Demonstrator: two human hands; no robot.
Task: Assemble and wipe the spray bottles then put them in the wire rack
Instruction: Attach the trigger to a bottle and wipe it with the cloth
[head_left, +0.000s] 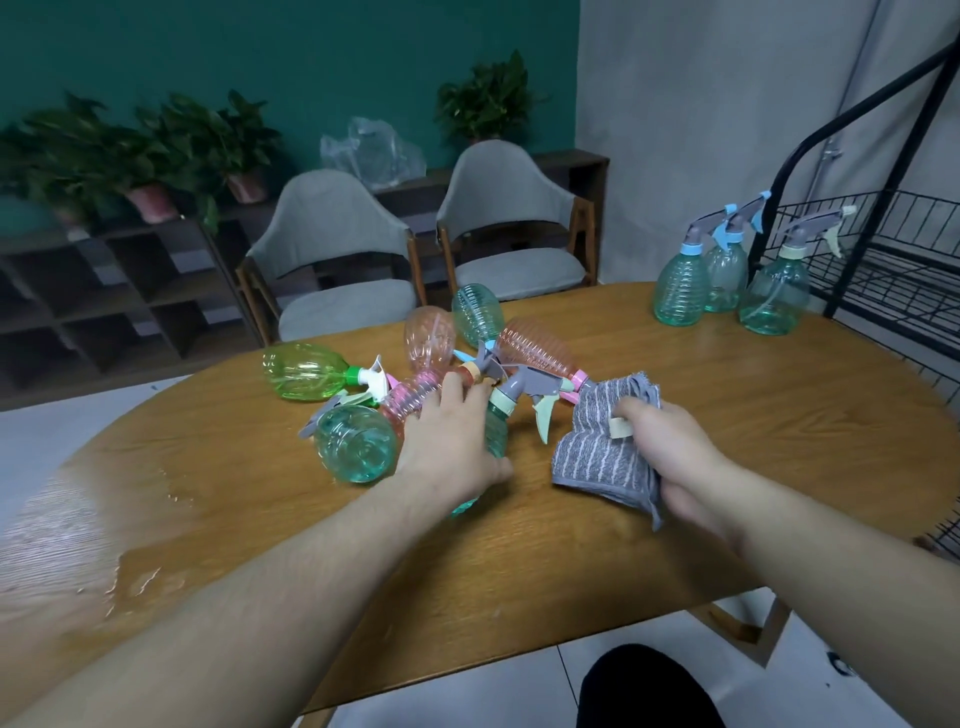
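Head view: three teal spray bottles (680, 286) stand upright together beside the wire rack (893, 260). About seven more lie heaped mid-table (727, 415), though overlap blurs the count. Left hand (452, 447) wraps a lying teal bottle (496, 431). Right hand (670, 457) clutches one grey striped cloth (602, 447).

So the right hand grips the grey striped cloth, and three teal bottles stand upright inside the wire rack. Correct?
Not quite. In the head view the right hand does grip the grey striped cloth, but the three teal bottles stand upright on the table, beside the wire rack.
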